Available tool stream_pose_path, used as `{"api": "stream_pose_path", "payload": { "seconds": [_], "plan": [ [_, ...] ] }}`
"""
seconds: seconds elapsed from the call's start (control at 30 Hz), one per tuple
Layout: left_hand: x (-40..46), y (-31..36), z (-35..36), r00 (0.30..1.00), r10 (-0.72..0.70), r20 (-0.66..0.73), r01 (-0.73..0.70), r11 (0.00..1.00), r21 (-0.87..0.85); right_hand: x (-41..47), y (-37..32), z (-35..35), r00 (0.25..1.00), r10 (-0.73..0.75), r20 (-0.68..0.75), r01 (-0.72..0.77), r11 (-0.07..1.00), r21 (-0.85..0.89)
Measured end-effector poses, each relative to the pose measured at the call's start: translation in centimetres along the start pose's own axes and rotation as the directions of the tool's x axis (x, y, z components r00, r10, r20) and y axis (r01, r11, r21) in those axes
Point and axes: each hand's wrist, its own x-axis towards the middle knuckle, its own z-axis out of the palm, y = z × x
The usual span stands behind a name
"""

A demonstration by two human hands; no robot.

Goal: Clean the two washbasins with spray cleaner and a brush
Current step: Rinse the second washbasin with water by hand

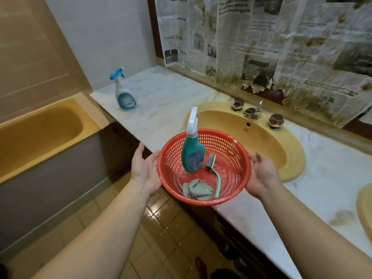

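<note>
Two bare hands hold a red plastic basket between them at the front edge of a marble counter. The left hand cups the basket's left rim, palm turned inward and fingers curled loosely against the outside wall. The right hand grips the opposite rim in the same manner, thumb along the upper edge. Neither hand is flat or pressed to the other; each is closed on the basket alone.

Inside the basket, between the hands, a teal spray cleaner with a white trigger head stands nearly upright, tilted slightly left. Just beside it, to its right, lies a brush with a green curved handle and dark bristles pointing toward the far rim. A crumpled grey cloth sits at the near side of the basket floor, touching the brush handle.

Behind the basket, a yellow washbasin is set into the counter, with a chrome tap set at its rear edge. A second washbasin shows only partly at the right frame edge. A second spray bottle, blue-headed, stands well apart on the left end of the counter. A yellow bathtub lies to the left. Stained newspaper covers the wall above the counter.
</note>
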Motion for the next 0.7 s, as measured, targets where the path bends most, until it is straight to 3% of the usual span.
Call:
{"api": "stream_pose_path", "payload": {
  "seconds": [0.23,0.7],
  "plan": [
    [7.9,6.9,0.2,1.000,0.012,-0.013,-0.013,1.000,-0.002,8.4,0.3,7.5,0.999,0.019,0.043,-0.019,1.000,0.002],
    [23.0,19.7,6.5,0.987,0.065,-0.145,-0.049,0.993,0.111,25.3,-3.8,20.0,0.999,-0.039,-0.037,0.038,0.999,-0.022]
  ]
}}
